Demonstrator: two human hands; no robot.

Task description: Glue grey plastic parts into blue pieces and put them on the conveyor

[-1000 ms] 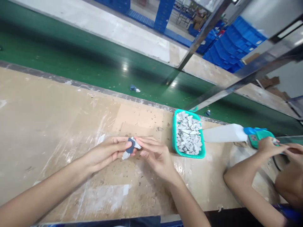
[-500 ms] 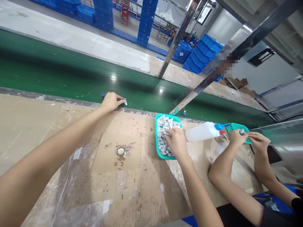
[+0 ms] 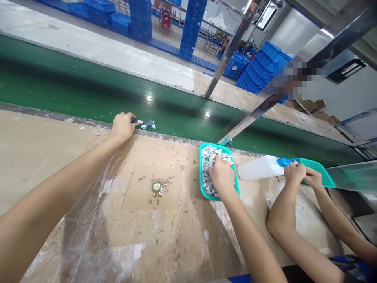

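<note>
My left hand point(image 3: 125, 125) is at the near edge of the green conveyor belt point(image 3: 173, 114), its fingers closed on a small dark blue and white plastic piece point(image 3: 136, 121). Just right of those fingertips, a similar blue and white piece point(image 3: 149, 124) lies on the belt. My right hand point(image 3: 223, 175) reaches into a turquoise basket point(image 3: 202, 173) full of small grey plastic pieces point(image 3: 209, 185). Its thumb and index finger are apart, touching the pieces; the other fingertips are partly hidden.
A bottle cap point(image 3: 156, 186) sits in spilled liquid on the cardboard-covered table point(image 3: 118, 236). Right of the basket lies a white squeeze bottle point(image 3: 259, 168) with a blue top. A co-worker's hands point(image 3: 303, 174) are beside another turquoise basket point(image 3: 321, 173). A metal post point(image 3: 250, 112) slants over the belt.
My left hand has let go of one piece on the belt, moved left and taken hold of the dark blue and white piece. My right hand stays in the basket, its fingers shifted slightly.
</note>
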